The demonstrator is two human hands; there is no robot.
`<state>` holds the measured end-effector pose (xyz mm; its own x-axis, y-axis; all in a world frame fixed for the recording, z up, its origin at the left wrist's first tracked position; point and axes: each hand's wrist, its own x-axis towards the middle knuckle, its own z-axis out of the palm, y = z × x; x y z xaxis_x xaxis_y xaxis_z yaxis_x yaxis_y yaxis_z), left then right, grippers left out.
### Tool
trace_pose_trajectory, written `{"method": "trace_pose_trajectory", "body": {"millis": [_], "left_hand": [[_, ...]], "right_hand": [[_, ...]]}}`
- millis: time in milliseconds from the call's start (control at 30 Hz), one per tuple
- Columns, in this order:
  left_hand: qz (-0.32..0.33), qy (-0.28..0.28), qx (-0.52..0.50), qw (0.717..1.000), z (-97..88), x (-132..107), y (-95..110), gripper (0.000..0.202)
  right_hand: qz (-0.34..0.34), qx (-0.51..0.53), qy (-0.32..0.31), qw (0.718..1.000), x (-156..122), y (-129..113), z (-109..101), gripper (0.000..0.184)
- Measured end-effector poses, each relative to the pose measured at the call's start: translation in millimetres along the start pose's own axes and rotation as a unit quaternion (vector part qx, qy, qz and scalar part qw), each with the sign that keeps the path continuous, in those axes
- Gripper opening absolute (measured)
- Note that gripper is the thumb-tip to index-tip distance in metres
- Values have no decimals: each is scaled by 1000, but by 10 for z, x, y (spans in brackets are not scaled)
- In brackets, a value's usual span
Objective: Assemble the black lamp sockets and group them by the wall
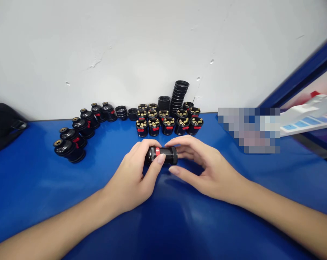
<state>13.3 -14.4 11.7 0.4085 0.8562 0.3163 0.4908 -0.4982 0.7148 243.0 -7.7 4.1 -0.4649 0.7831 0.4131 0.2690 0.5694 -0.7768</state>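
Observation:
Lying sideways in my left hand (136,173) is a black lamp holder (168,155) with a red switch, its ringed end pointing right. The left thumb presses on its front while the fingers wrap behind it. My right hand (206,166) curves around the right end, thumb and fingers apart, not visibly gripping it; some of its fingers are hidden behind the part. Behind my hands stand several black socket bodies (168,126) with brass contacts on top and red switches.
At the left, a slanting row of capped lamp holders (70,151) stands on the blue table (163,224). Black caps (121,112) and a tall leaning stack of black rings (179,95) are near the wall. A black bag (4,126) lies far left; a blurred-out patch (250,130) is at right.

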Motion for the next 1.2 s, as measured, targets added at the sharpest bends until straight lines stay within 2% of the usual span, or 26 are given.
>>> {"method": "trace_pose_trajectory", "body": {"millis": [100,300,367,467,567,633,800,867,933,1033,1100,1200], "left_hand": [[3,-2,0,1000,0,2,1,18],[-23,2,-6,1000,-2,18,-8,20],[-33,-1,-9,999,-8,16,-3,21],[-35,-1,-7,999,-16,11,5,22],[-28,-4,-6,1000,-21,7,6,22],[-26,-2,-6,1000,-24,6,4,23],[-36,10,-20,999,-28,7,8,23],[-36,12,-20,999,-28,5,15,23],[-29,13,-14,999,-29,1,19,22],[-14,3,-9,1000,-27,-6,18,21],[-16,1,-10,1000,-24,-5,13,21],[-30,8,-12,999,-18,5,9,22]], "right_hand": [[41,37,-3,998,3,-13,14,24],[-48,0,36,998,-26,26,20,30],[-53,-11,34,998,-23,31,18,36],[-2,11,23,1000,0,20,9,41],[40,39,20,998,9,7,0,27],[21,45,32,998,-3,11,-1,24],[-90,-8,51,995,-40,29,18,31],[-83,-3,55,995,-32,13,29,34],[-43,25,60,997,-16,-12,35,38],[-3,43,59,997,2,-31,31,26],[-31,26,58,998,1,-24,22,21],[-90,-26,54,994,-10,-9,6,30]]}}
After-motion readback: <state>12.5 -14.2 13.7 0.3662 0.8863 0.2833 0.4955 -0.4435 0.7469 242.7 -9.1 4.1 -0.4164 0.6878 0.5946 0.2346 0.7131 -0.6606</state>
